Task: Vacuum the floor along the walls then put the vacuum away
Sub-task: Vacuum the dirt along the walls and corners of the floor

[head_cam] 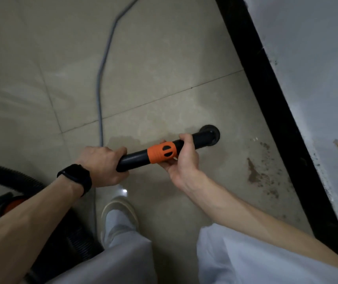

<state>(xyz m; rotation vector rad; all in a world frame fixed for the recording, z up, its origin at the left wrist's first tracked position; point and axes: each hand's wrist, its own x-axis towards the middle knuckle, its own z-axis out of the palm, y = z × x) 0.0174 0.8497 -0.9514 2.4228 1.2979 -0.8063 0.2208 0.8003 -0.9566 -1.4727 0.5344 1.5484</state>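
my left hand (102,165) clamps the wand (135,159) rear | right hand (182,160) fingers curl round by its orange collar (161,153) | likely stiff, light

Left hand (102,165), right hand (184,158): fingers curled.

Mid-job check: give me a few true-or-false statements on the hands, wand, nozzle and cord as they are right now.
1. The left hand and right hand both grip the wand. True.
2. The nozzle touches the black baseboard. False: bare tile shows between them.
3. The wand's collar is blue. False: it is orange.
4. A grey cord lies across the floor tiles. True.
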